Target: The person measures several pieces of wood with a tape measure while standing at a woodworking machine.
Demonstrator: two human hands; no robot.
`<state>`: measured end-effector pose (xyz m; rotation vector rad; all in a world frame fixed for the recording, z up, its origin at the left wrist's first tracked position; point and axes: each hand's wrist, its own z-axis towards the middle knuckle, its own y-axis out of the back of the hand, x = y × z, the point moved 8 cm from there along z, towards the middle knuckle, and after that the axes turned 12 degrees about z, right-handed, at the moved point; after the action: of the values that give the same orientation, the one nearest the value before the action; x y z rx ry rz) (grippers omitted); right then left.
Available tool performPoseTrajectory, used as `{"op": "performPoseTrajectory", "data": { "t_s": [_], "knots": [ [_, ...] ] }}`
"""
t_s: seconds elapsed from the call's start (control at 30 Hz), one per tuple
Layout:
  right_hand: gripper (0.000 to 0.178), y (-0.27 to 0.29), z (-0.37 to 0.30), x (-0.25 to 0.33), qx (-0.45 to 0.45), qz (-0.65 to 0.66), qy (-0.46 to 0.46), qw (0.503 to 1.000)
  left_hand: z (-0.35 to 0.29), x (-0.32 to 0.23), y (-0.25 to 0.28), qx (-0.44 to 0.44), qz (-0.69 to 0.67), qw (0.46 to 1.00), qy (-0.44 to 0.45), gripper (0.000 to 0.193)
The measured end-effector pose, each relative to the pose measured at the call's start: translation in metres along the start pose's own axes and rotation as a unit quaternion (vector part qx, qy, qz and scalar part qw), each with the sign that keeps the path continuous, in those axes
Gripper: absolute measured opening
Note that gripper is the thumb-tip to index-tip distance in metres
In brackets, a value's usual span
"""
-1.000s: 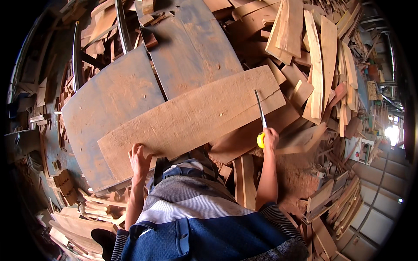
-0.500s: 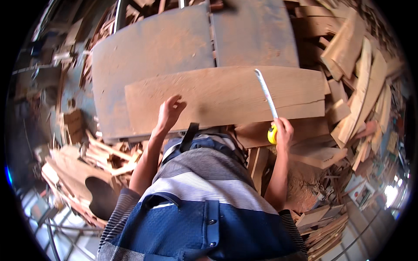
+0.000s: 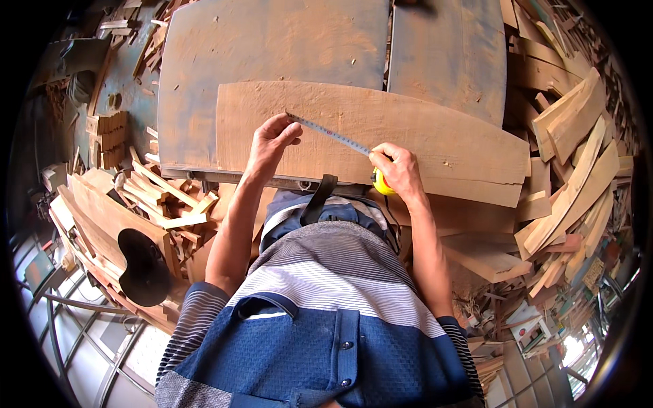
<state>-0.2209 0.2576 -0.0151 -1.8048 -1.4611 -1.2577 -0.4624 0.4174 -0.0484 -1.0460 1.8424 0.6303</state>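
Observation:
A tape measure with a yellow case sits in my right hand, its fingers closed round it. The pale marked blade stretches slantwise up to my left hand. There my curled fingers meet the blade's tip, index finger and thumb close to it. Beneath both hands lies a wide wooden board with a curved far edge and a crack along its right part. The yellow case is partly covered by my right fingers.
The board rests on a dusty metal worktop, with a second metal panel beside it across a narrow gap. Curved wood offcuts pile up at the right. Wood strips and a black rounded object are at the lower left.
My left hand has moved to the tip of the blade. My right hand has come left and up, and the blade now slants between the two hands. The view has shifted.

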Motion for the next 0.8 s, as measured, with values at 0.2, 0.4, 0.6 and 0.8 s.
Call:
{"op": "performPoseTrajectory", "data": {
  "t_s": [0.2,0.4,0.6,0.8],
  "knots": [
    [0.018,-0.014,0.005,0.009,0.034,-0.054,0.013,0.998,-0.001,0.024,0.033,-0.026,-0.046,0.999,0.011,0.013],
    [0.021,0.024,0.014,-0.006,-0.063,-0.103,-0.007,0.993,0.033,0.002,0.138,-0.15,0.064,0.983,-0.087,0.015],
    [0.023,0.106,0.041,-0.022,-0.21,-0.209,-0.062,0.953,0.087,0.014,0.241,-0.24,0.152,0.954,-0.094,0.007],
    [0.025,0.129,0.082,-0.035,-0.289,-0.292,-0.039,0.911,0.112,0.029,0.222,-0.24,0.194,0.948,-0.073,0.017]
  ]
}}
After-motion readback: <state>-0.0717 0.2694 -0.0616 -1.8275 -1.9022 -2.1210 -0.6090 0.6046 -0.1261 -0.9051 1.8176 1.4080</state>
